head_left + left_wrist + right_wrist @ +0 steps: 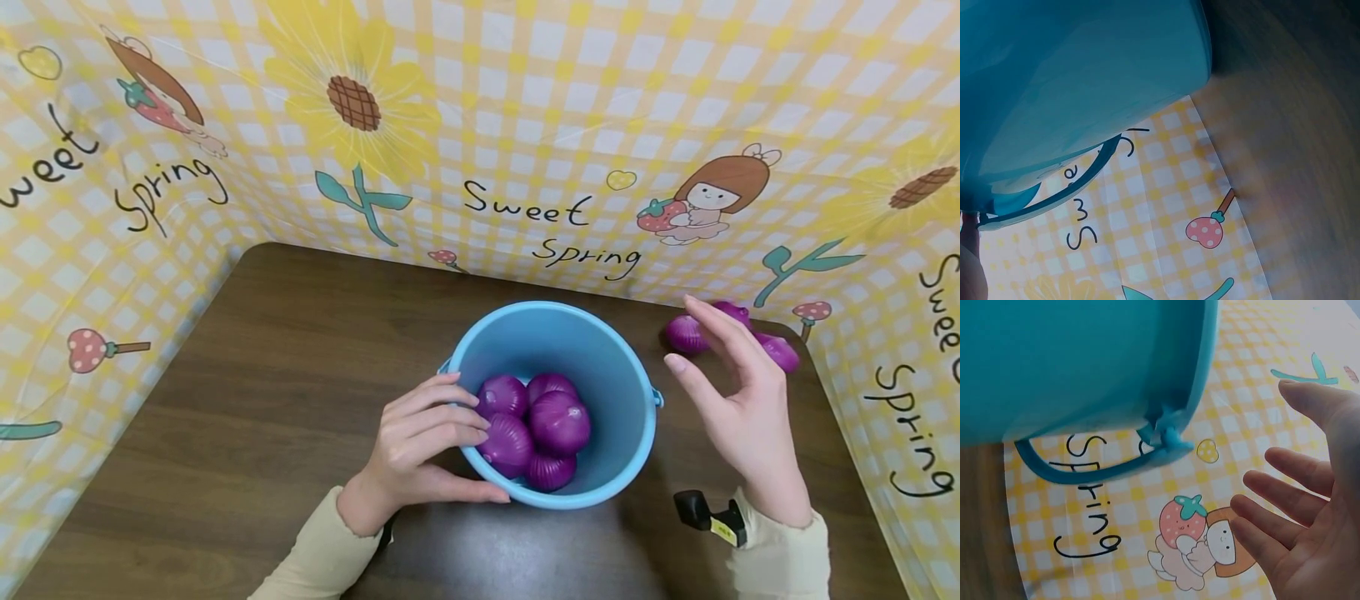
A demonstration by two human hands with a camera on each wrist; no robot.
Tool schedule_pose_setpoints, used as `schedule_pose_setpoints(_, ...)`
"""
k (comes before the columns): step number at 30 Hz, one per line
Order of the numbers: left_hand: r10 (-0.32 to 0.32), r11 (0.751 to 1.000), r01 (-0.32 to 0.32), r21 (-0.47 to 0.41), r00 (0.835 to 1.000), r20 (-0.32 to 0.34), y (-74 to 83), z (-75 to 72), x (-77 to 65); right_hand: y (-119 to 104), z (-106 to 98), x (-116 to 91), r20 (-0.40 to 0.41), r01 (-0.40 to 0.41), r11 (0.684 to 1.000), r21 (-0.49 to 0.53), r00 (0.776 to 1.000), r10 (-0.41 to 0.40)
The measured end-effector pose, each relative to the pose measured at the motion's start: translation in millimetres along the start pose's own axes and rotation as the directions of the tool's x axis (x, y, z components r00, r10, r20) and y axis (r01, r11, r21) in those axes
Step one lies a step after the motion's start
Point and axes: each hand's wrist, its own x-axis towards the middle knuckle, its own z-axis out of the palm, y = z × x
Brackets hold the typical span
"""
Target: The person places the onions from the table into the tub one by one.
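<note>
A blue bucket (615, 392) stands on the wooden table, its opening facing up toward the head camera. Several purple onions (558, 422) lie heaped inside it, toward its left side. My left hand (420, 442) grips the bucket's left rim, fingers over the edge and thumb along the near outside. To the right of the bucket, my right hand (738, 408) is held in the air with nothing in it, thumb and fingers spread apart. The bucket's handle (1085, 477) hangs down on its far side in the right wrist view.
More purple onions (686, 333) lie at the table's back right corner, partly hidden behind the right hand. Yellow checked cloth (510, 125) with printed flowers and lettering walls the table (300, 358) at the back and both sides.
</note>
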Motion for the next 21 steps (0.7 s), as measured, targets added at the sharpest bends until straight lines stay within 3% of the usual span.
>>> schedule_pose_setpoints(21,-0.005,1.000,0.005,-0.004,1.000,0.003,0.2,0.1,-2.2,14.5,-16.3,8.4,-0.108,-0.073,0.997,-0.040,0.992,0.068)
